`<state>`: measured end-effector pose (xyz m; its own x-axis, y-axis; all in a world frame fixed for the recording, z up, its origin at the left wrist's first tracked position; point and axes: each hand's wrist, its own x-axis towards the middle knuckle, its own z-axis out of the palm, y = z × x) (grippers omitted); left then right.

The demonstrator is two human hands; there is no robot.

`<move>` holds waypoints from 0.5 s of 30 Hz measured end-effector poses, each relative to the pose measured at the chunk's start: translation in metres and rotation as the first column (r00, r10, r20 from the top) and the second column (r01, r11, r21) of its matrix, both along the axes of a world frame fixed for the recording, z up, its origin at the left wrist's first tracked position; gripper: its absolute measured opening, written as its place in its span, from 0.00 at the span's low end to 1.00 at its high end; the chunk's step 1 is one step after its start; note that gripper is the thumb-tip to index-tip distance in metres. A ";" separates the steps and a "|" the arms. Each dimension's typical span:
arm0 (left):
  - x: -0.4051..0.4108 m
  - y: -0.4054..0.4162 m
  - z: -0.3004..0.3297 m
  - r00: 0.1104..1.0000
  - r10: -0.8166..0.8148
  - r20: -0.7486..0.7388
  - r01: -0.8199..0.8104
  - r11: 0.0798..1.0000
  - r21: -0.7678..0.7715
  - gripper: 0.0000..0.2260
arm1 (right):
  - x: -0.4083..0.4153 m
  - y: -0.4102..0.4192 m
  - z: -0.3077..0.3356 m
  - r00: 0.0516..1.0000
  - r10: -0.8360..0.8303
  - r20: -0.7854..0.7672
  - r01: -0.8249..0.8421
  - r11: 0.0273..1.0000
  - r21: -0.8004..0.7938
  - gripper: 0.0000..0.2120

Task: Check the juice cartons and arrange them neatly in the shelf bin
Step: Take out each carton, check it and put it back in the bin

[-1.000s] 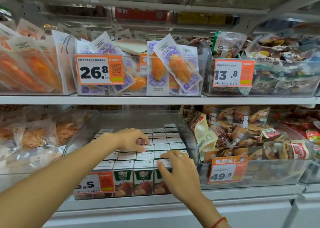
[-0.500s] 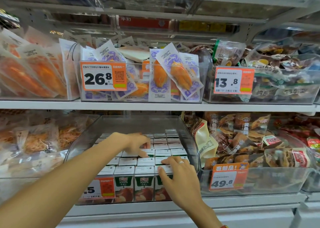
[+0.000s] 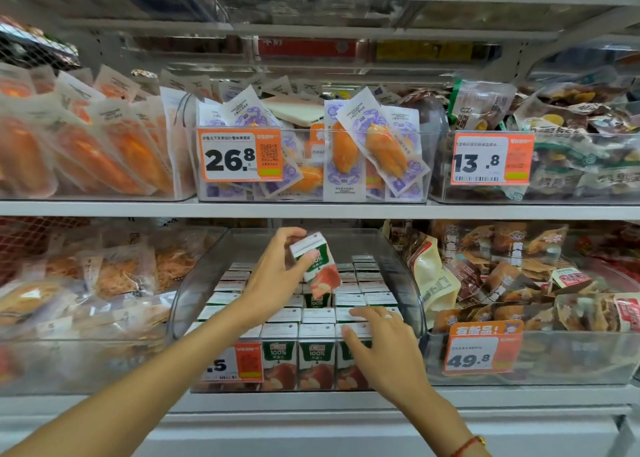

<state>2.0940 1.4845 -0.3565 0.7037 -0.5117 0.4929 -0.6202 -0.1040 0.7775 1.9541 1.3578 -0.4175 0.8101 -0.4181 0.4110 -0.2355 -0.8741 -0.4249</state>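
the left hand (image 3: 277, 276) holds one juice carton (image 3: 317, 266) lifted clear above the packed rows, thumb and fingers curled round its upper end. the carton hangs to the right of those fingers and tilts: its long axis runs from the white top near the fingertips down and to the right, printed face toward the camera. straight below its lower end there is a dark gap (image 3: 320, 300) in the rows, where the face of the next carton shows. that gap lies just under and slightly right of the gripping fingers, so the left hand is the nearer one to it.

the right hand (image 3: 381, 345) rests with fingers spread and nearly straight on the tops of the front-right cartons (image 3: 315, 332), holding nothing. the clear shelf bin (image 3: 408, 283) walls both hands in.

my judgement: the carton must be turned upright, long axis vertical, before it can drop into the gap without snagging its neighbours.
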 end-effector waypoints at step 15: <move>-0.085 0.088 -0.043 0.836 0.120 -0.535 -0.284 0.930 -0.235 0.18 | -0.008 0.078 0.021 0.867 0.454 0.205 -0.448 0.529 0.720 0.13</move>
<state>2.0091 1.5723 -0.3993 0.9649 -0.2196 0.1439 -0.1245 0.0999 0.9872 1.9466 1.4357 -0.3966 0.9794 -0.1479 0.1375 0.0946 -0.2653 -0.9595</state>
